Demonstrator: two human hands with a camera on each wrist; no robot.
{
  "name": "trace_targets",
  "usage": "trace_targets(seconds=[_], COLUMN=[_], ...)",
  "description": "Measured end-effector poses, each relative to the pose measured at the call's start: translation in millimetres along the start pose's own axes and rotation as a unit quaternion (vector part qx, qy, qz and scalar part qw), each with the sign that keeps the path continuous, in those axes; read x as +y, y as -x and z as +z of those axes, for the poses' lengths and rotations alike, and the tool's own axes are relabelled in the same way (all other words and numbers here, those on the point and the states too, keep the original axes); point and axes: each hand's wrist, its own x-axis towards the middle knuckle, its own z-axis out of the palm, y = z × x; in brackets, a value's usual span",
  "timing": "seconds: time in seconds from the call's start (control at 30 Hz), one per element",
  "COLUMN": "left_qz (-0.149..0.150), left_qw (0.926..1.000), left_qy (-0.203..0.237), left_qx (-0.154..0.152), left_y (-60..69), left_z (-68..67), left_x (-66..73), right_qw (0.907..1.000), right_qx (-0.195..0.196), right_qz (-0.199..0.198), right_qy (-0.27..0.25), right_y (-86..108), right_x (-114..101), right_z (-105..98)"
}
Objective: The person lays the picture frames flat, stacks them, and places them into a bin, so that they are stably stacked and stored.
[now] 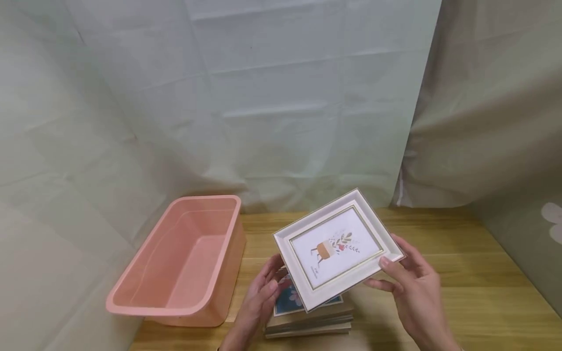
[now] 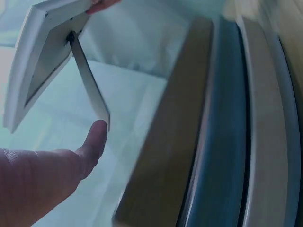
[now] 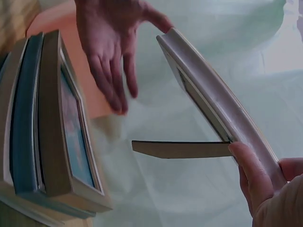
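Note:
A white picture frame [image 1: 284,243] with a plant print is held tilted by my right hand [image 1: 419,292], whose thumb lies on the front of its right corner and fingers behind. Its back stand [image 3: 184,149] sticks out in the right wrist view. My left hand [image 1: 256,300] is beside the frame's left side, fingers extended; in the right wrist view its thumb is at the frame's upper end, contact unclear. Below the held frame lies a stack of frames [image 1: 307,327], the top one with a blue floral picture [image 1: 287,301].
An empty pink bin [image 1: 226,278] stands on the wooden table [image 1: 474,273] left of the stack. Pale cloth [image 1: 281,97] hangs behind and at the left, and a darker curtain [image 1: 487,112] at the right.

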Motion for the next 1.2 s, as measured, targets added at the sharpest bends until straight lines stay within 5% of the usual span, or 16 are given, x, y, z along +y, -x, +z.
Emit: trace_targets(seconds=[0.13, 0.33, 1.2], left_qz=[-0.032, -0.052, -0.025], left_qw=[0.9964, 0.9956, 0.9935], left_qy=[0.068, 0.076, 0.111], left_qx=[-0.039, -0.018, 0.005], left_y=[-4.8, -5.8, -9.4], left_z=[-1.0, 3.6, 11.1], left_x=[-5.2, -3.3, -3.6], right_qw=[0.9999, 0.9995, 0.9994], right_qx=[-0.015, -0.028, -0.031], right_qz=[0.007, 0.007, 0.0], right_qy=[0.002, 0.013, -0.012], right_y=[5.8, 9.8, 11.7], right_x=[2.1, 2.6, 8.3], right_z=[0.9, 2.8, 0.7])
